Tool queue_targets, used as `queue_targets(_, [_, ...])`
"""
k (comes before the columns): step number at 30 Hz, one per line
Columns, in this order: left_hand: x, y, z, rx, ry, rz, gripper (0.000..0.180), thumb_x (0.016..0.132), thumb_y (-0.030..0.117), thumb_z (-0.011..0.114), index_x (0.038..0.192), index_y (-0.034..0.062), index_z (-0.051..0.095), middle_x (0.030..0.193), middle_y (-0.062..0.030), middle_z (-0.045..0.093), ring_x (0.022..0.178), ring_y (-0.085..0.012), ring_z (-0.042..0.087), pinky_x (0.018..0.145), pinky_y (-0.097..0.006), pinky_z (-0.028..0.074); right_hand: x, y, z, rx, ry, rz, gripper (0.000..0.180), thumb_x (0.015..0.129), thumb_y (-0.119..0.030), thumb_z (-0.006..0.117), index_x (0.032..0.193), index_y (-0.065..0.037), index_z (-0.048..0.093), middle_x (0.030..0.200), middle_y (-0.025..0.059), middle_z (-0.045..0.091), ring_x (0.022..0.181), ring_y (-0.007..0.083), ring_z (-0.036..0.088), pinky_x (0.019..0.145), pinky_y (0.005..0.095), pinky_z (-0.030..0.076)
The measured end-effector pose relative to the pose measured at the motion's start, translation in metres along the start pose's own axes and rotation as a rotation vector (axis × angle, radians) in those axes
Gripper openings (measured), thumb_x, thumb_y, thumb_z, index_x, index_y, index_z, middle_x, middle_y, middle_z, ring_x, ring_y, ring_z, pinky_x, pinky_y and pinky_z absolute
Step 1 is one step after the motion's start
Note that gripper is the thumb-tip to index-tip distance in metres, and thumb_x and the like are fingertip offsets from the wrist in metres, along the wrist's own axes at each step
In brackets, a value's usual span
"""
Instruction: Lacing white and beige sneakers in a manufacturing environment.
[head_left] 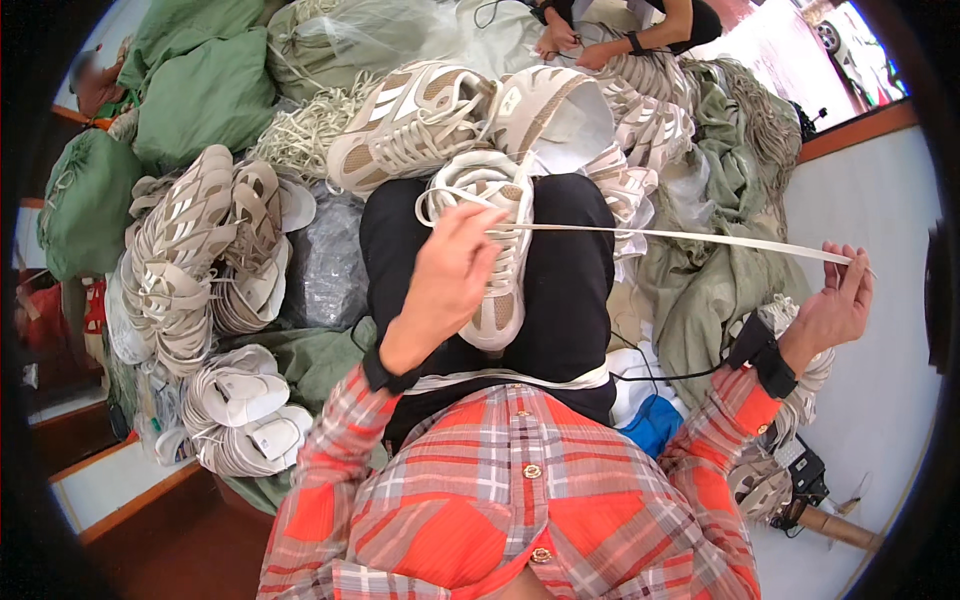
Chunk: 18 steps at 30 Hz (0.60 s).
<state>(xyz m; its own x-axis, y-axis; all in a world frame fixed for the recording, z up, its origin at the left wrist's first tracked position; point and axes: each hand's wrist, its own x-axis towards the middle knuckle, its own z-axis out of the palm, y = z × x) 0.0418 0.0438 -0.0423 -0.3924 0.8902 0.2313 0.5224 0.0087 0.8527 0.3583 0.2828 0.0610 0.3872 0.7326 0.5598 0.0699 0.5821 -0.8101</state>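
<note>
A beige and tan sneaker (495,315) rests between my thighs, toe toward me, its laces partly threaded through the eyelets. My left hand (450,270) is over its upper part, fingers curled in at the lace beside the tongue; the fingertips are partly hidden. From there a flat cream shoelace (680,236) runs taut out to the right. Its far end is pinched between the thumb and fingers of my right hand (840,300). A loose loop of lace stands at the shoe's left collar.
Another laced sneaker (410,125) and stacked shoe uppers (185,260) lie around my legs. A bundle of laces (310,135) is behind. Green sacks (205,110) stand far left. Across from me are another person's hands (560,40). White-soled pieces (245,400) lie at left.
</note>
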Motion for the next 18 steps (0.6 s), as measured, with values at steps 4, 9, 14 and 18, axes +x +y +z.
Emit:
queue_targets(4, [0.013,-0.004,0.031,0.415,-0.224,0.151,0.031,0.081,-0.003,0.054,0.111,0.0042,0.059,0.106,-0.0155,0.056,0.078,-0.0354,0.061,0.068,-0.037,0.052,-0.019,0.024,-0.005,-0.056,-0.155,0.201,0.015,0.09,-0.006,0.06,0.101,0.005,0.061,0.087,0.0107,0.066,0.072,0.0219,0.067,0.066,0.0295,0.055])
queue_targets(9, [0.014,0.009,0.016,0.338,-0.168,0.302,0.029,0.079,-0.002,0.054,0.105,0.0103,0.062,0.095,-0.0108,0.06,0.074,-0.0308,0.063,0.063,-0.037,0.053,-0.122,0.039,0.034,-0.373,-0.899,0.458,0.016,0.09,-0.007,0.058,0.102,0.0,0.066,0.082,0.0029,0.066,0.065,0.0084,0.062,0.058,0.0223,0.047])
queue_targets(14, [0.046,-0.02,-0.002,0.729,-0.137,0.354,0.014,0.08,0.01,0.063,0.091,0.006,0.055,0.087,-0.0107,0.052,0.079,-0.0297,0.056,0.069,-0.039,0.046,-0.197,0.039,0.097,-0.255,-1.259,-0.158,0.01,0.086,-0.008,0.059,0.09,-0.002,0.065,0.078,0.0132,0.06,0.07,0.028,0.061,0.063,0.0345,0.048])
queue_targets(18, [0.049,-0.016,-0.007,0.803,-0.209,0.367,0.016,0.079,0.012,0.064,0.089,0.0047,0.053,0.086,-0.0118,0.052,0.079,-0.0308,0.055,0.071,-0.039,0.045,-0.206,0.037,0.106,-0.378,-1.339,-0.142,0.007,0.084,-0.008,0.058,0.084,-0.003,0.061,0.079,0.0162,0.055,0.076,0.0366,0.056,0.066,0.0413,0.046])
